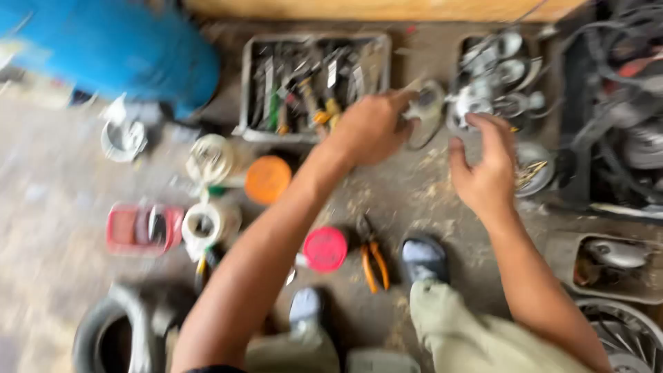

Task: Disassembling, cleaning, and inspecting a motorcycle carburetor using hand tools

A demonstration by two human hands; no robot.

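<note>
My left hand has its fingers pinched round a small grey metal part, just right of the tool tray. My right hand sits a bit further right of the tray, fingers loosely spread and curled, fingertips at a shiny round metal piece (too blurry to say if they touch). Below the tray: orange lid, red lid, and orange-handled pliers on the dusty floor.
</note>
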